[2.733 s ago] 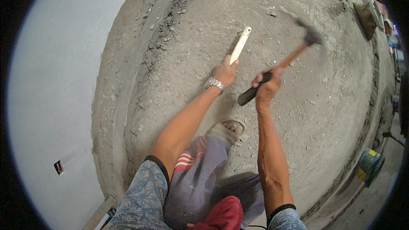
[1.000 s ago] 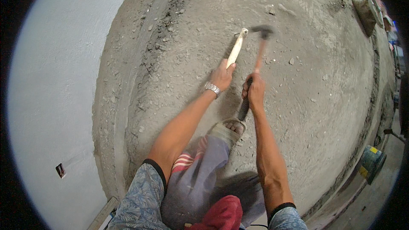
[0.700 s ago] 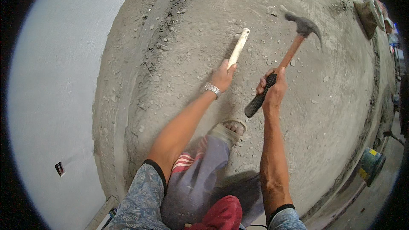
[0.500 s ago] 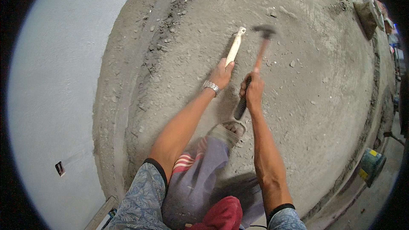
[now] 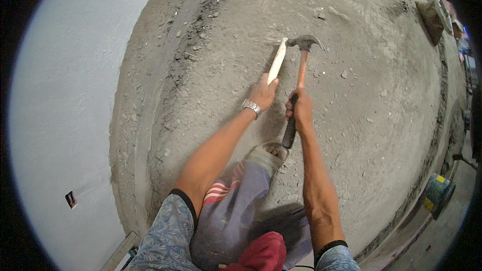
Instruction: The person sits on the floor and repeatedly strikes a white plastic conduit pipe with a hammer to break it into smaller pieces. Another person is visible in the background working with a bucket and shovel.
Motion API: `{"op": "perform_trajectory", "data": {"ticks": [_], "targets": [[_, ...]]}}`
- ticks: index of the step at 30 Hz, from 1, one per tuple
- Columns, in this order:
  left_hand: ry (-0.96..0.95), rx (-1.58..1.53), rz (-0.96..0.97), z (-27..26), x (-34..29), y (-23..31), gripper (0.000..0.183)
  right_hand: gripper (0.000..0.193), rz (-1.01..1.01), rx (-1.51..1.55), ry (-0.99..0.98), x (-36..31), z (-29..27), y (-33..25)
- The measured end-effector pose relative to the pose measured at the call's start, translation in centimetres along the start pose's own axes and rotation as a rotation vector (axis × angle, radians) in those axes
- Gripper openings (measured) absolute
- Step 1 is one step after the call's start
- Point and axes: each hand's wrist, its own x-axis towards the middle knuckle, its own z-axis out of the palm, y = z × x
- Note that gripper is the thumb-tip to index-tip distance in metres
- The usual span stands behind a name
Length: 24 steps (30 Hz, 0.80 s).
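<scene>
Chisel: long pale metal chisel [image 5: 277,61] at twelve o'clock, tip on the rough grey concrete floor [image 5: 381,120].
Left hand [image 5: 263,92]: clenched around the chisel.
Right hand [image 5: 299,111]: grasping the wooden-handled claw hammer [image 5: 299,78], its head at the chisel's top.

Rough grey concrete floor [image 5: 381,135], dusty, strewn with small chips and rubble. Groove [image 5: 165,95] of broken debris runs along the left. Smooth pale wall [image 5: 65,95] beside it. Green bucket [image 5: 438,194] at right edge. Flat, even light.
</scene>
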Motion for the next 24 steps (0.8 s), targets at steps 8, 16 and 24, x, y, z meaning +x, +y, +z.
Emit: {"op": "perform_trajectory", "data": {"ticks": [8,16,24], "targets": [[-0.063,-0.039,0.018,-0.3,-0.9,0.3,0.038,0.050,-0.237,0.416,0.113,-4.4,-1.7,-4.5],[-0.038,-0.076,0.028,1.1,-0.4,0.5,0.039,0.049,0.029,0.067,0.014,0.2,-2.2,0.1],[-0.036,-0.009,0.015,0.9,-0.5,0.0,0.039,0.054,-0.319,0.394,0.165,-4.6,-1.8,-4.3]]}}
